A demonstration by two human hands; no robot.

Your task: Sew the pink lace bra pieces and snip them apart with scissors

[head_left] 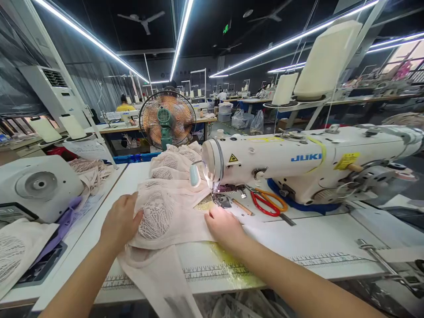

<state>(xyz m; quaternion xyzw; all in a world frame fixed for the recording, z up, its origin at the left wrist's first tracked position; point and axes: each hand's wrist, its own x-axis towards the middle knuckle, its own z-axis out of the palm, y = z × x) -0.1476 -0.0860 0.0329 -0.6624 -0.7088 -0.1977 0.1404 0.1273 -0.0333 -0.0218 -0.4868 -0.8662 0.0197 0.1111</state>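
Flat-fingered right hand [223,227] presses pale pink lace-panelled fabric piece [165,218] beside presser foot [221,199] of white JUKI sewing machine [298,163]. The left hand [119,222] covers its left edge, grip unclear. It lies on white table [314,243]; probably light, limp, snag-prone. Hold by plain edges.

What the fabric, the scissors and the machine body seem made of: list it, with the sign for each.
Fabric: thin pale pink textile with a lace panel, likely synthetic; openwork pattern shows, matte. Scissors: handles look glossy plastic, one red, one orange; blades mostly hidden. Machine body: probably painted metal, smooth white with a slight sheen.
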